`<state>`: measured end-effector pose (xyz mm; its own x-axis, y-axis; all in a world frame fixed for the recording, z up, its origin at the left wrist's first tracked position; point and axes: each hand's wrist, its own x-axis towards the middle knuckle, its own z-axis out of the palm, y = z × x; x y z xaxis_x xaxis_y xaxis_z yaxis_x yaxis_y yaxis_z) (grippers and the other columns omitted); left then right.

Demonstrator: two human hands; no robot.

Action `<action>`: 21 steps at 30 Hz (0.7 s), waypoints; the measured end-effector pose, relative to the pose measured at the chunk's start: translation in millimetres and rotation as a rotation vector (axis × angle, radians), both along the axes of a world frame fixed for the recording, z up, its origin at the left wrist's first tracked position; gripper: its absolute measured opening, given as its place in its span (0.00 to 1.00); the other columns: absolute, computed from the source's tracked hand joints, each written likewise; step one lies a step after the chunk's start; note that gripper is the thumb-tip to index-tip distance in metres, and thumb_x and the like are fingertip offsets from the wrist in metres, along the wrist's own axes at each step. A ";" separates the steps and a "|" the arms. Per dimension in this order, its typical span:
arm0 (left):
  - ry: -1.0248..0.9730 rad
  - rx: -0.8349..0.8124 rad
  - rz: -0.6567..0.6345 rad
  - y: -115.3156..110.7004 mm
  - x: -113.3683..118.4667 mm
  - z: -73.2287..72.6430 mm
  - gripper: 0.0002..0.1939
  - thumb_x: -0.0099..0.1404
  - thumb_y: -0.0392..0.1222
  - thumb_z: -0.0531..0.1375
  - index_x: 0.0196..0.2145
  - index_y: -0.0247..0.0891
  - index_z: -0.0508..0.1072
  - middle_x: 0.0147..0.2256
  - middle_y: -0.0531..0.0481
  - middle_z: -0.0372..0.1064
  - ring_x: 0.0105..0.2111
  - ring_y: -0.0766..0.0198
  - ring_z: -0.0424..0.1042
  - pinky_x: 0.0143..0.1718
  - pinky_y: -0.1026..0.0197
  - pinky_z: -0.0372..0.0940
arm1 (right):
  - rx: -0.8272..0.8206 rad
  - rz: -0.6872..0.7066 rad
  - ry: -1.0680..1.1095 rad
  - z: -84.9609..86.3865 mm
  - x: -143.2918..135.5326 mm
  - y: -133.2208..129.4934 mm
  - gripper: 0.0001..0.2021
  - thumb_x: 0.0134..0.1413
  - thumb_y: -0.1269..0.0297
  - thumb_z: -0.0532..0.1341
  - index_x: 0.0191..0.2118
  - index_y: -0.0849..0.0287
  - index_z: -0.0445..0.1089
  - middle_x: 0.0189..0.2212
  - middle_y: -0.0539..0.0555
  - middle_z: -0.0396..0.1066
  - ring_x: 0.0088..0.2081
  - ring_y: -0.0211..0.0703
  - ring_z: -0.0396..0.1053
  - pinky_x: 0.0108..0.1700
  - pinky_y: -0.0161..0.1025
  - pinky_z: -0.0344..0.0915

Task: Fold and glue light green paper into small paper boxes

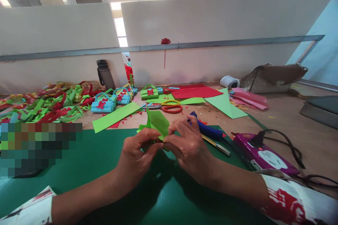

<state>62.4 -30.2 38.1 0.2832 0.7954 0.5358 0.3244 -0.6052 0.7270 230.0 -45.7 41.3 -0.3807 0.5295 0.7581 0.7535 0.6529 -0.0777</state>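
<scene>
Both hands meet over the green mat point(87, 147) around a folded piece of light green paper point(157, 121). My left hand point(141, 149) pinches its lower edge between thumb and forefinger. From the other side, my right hand point(187, 140) is closed on the same edge, its fingertips touching those of the left. The upper part of the paper stands up above the fingers; its lower part is hidden behind them. Just beyond my right hand lie a blue-handled tool point(210, 130), probably a glue gun, and a yellow utility knife point(216, 145).
Red-handled scissors point(171, 108) lie behind the paper. Small paper bags point(103, 104) with red flowers and a heap of paper pieces point(60, 103) are at left. Red sheets point(196, 91) lie at the back. A purple power strip point(264, 154) with cables sits at right; a dark bottle point(105, 74) stands behind.
</scene>
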 end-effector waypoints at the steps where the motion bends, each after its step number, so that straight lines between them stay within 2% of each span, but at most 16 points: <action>1: 0.021 0.030 -0.013 1.1 -0.9 -1.3 0.06 0.57 0.34 0.61 0.35 0.36 0.75 0.29 0.50 0.75 0.26 0.66 0.73 0.30 0.69 0.66 | 0.012 -0.004 -0.007 -0.4 -0.2 0.3 0.09 0.56 0.74 0.55 0.29 0.60 0.70 0.30 0.52 0.65 0.35 0.41 0.62 0.51 0.52 0.48; 3: 0.080 0.127 -0.057 3.4 -3.1 -4.1 0.08 0.60 0.33 0.59 0.37 0.37 0.75 0.32 0.50 0.76 0.29 0.66 0.74 0.32 0.69 0.66 | 0.050 -0.013 -0.022 -1.3 -0.7 0.7 0.11 0.56 0.75 0.54 0.27 0.60 0.70 0.29 0.52 0.65 0.35 0.41 0.62 0.52 0.53 0.48; 6: 0.155 0.261 -0.088 6.4 -6.0 -7.0 0.08 0.62 0.31 0.57 0.33 0.38 0.75 0.27 0.53 0.75 0.25 0.69 0.72 0.28 0.70 0.63 | 0.097 -0.025 -0.047 -2.7 -1.3 1.0 0.13 0.55 0.78 0.51 0.25 0.61 0.69 0.29 0.53 0.64 0.36 0.42 0.62 0.51 0.54 0.48; 9: 0.196 0.279 -0.076 8.2 -6.6 -6.4 0.10 0.64 0.31 0.54 0.29 0.37 0.74 0.23 0.54 0.70 0.22 0.71 0.68 0.25 0.69 0.60 | 0.075 -0.029 -0.032 -3.3 -1.6 1.0 0.12 0.55 0.76 0.53 0.26 0.61 0.70 0.31 0.55 0.65 0.37 0.44 0.62 0.51 0.55 0.48; 12: 0.165 0.298 -0.084 9.6 -6.3 -3.2 0.09 0.64 0.31 0.54 0.30 0.37 0.73 0.26 0.52 0.68 0.25 0.69 0.67 0.27 0.67 0.61 | 0.019 -0.046 0.014 -2.5 -1.4 1.0 0.10 0.54 0.73 0.56 0.25 0.61 0.70 0.33 0.55 0.64 0.38 0.45 0.62 0.51 0.54 0.48; 17: 0.142 0.429 0.041 11.8 -7.3 -0.5 0.07 0.62 0.33 0.57 0.29 0.39 0.75 0.29 0.50 0.61 0.31 0.64 0.62 0.32 0.60 0.60 | -0.071 -0.064 0.068 0.3 -0.6 1.2 0.06 0.53 0.73 0.58 0.29 0.61 0.71 0.35 0.56 0.64 0.40 0.46 0.62 0.50 0.53 0.49; 21: 0.104 0.452 -0.001 12.8 -8.0 -2.9 0.06 0.61 0.31 0.58 0.31 0.39 0.74 0.29 0.51 0.59 0.31 0.64 0.59 0.31 0.60 0.58 | -0.080 -0.048 0.102 0.2 -0.3 1.7 0.04 0.52 0.72 0.59 0.30 0.60 0.72 0.35 0.56 0.64 0.40 0.46 0.61 0.49 0.52 0.50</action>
